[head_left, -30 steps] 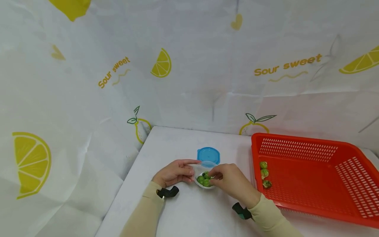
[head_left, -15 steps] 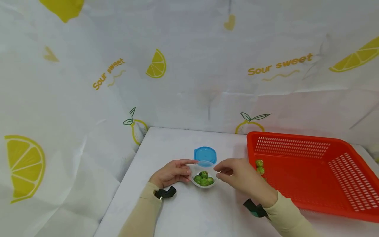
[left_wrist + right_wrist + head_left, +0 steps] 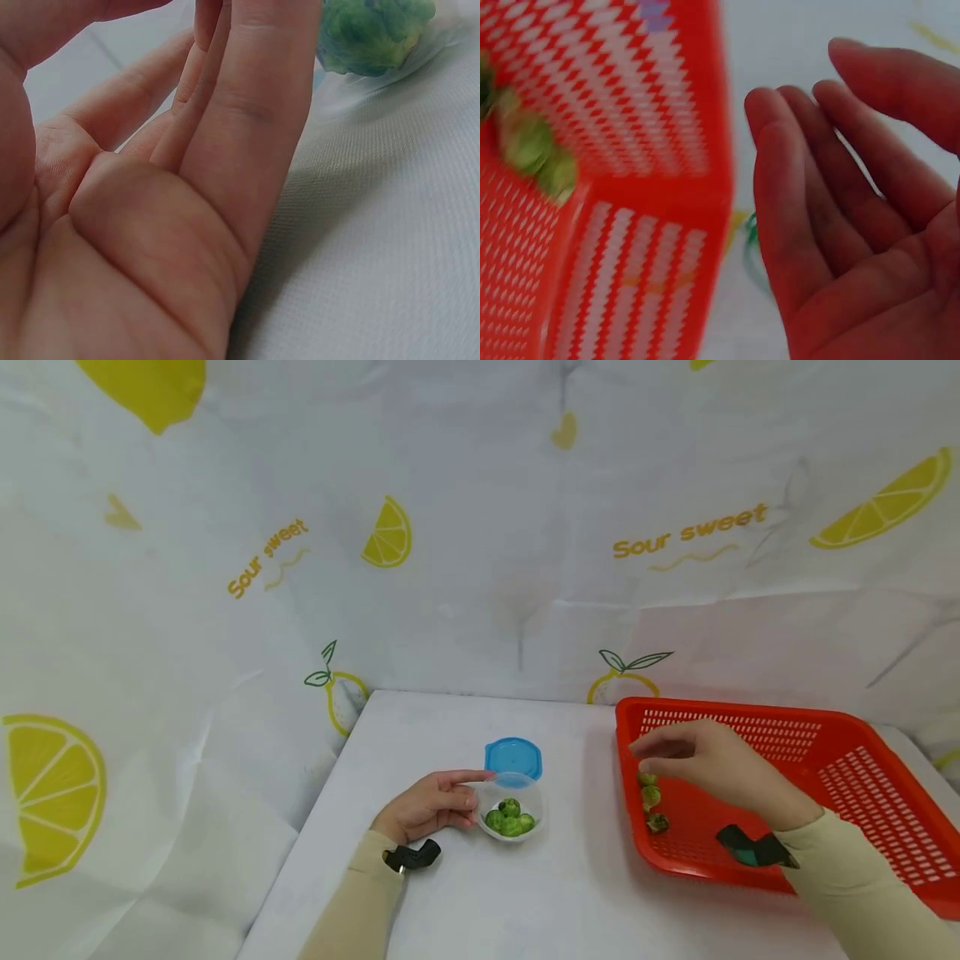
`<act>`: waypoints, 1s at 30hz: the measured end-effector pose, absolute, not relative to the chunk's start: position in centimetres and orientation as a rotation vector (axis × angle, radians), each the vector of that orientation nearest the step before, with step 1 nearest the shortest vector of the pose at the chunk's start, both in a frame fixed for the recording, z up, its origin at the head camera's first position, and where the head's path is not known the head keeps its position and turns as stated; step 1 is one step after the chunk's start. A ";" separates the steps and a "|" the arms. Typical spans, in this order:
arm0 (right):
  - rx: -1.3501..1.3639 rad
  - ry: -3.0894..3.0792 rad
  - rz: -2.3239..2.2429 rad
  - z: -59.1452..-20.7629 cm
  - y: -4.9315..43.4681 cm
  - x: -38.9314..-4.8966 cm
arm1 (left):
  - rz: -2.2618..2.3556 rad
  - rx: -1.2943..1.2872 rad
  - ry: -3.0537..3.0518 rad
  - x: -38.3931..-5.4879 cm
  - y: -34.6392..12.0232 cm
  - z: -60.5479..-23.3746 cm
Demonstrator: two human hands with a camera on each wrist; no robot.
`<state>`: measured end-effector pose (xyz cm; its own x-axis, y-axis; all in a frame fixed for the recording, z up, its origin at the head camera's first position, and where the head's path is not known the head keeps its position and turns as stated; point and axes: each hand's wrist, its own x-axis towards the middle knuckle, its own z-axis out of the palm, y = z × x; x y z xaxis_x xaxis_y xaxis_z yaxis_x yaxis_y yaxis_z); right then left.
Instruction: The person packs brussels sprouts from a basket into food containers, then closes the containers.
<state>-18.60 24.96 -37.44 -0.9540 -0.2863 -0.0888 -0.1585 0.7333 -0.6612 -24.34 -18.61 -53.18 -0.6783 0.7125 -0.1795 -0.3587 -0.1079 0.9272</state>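
Note:
A small clear plastic bowl sits on the white table with several Brussels sprouts inside it. My left hand holds the bowl at its left side, the index finger lying along the far rim. In the left wrist view a sprout shows through the bowl wall beyond the fingers. My right hand hovers over the left part of a red plastic basket, with nothing between its parted thumb and fingers. Below its fingertips, a short row of Brussels sprouts lies along the basket's left wall.
A blue lid lies on the table just behind the bowl. A white sheet printed with lemons hangs behind and to the left. The basket's raised, slotted walls stand at the right.
My right hand has let go of a sprout in the bowl and moved right, over the basket. The left hand stays at the bowl. The view has shifted slightly.

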 end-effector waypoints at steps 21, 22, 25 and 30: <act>-0.288 2.496 -1.034 -44.8 32.3 -25.0 | 1.886 0.417 1.401 -24.3 -18.7 -53.6; -0.303 2.495 -1.029 -44.9 32.3 -25.1 | 1.886 0.418 1.400 -24.3 -18.7 -53.6; -0.329 2.478 -1.030 -45.2 32.0 -25.4 | 1.886 0.427 1.393 -24.3 -18.6 -53.5; -0.334 2.438 -1.043 -45.4 31.4 -25.8 | 1.891 0.442 1.376 -24.3 -18.7 -53.5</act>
<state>-25.76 31.44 -45.38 -0.8627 -0.3919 -0.3196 -0.0396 0.6823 -0.7300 -24.34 -18.66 -53.54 -0.6645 0.7331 -0.1448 -0.3631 -0.1474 0.9200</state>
